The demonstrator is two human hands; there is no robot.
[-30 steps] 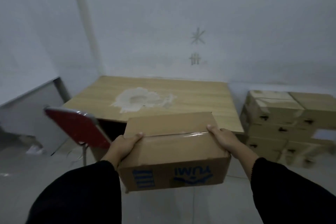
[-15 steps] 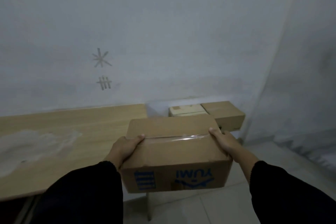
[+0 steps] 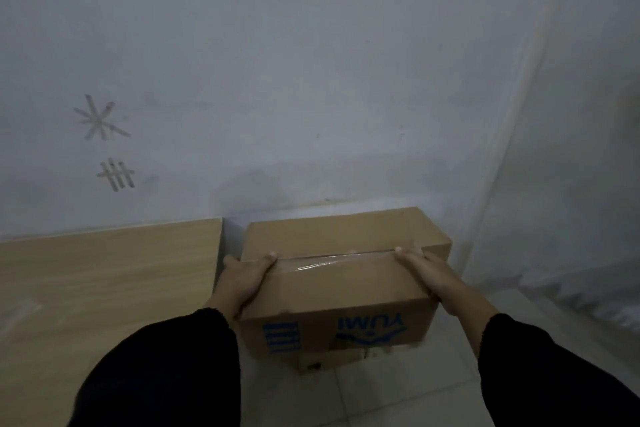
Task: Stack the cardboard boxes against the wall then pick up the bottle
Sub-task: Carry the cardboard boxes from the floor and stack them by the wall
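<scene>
I hold a taped cardboard box (image 3: 341,291) with blue "YUMI" print on its near face. My left hand (image 3: 242,279) grips its left end and my right hand (image 3: 436,279) grips its right end. The box is over the stack of cardboard boxes by the wall; only a sliver of a lower stacked box (image 3: 313,362) shows under its near edge, and I cannot tell whether they touch. No bottle is in view.
A wooden table (image 3: 104,274) stands to the left, its right edge close to the box. The grey wall (image 3: 311,97) is right behind, with tape marks at the left. A room corner lies at the right, with tiled floor (image 3: 398,392) below.
I have moved closer to the wall and the stack. The held box now covers the stacked boxes that were visible behind it, and the table has shifted further left in view.
</scene>
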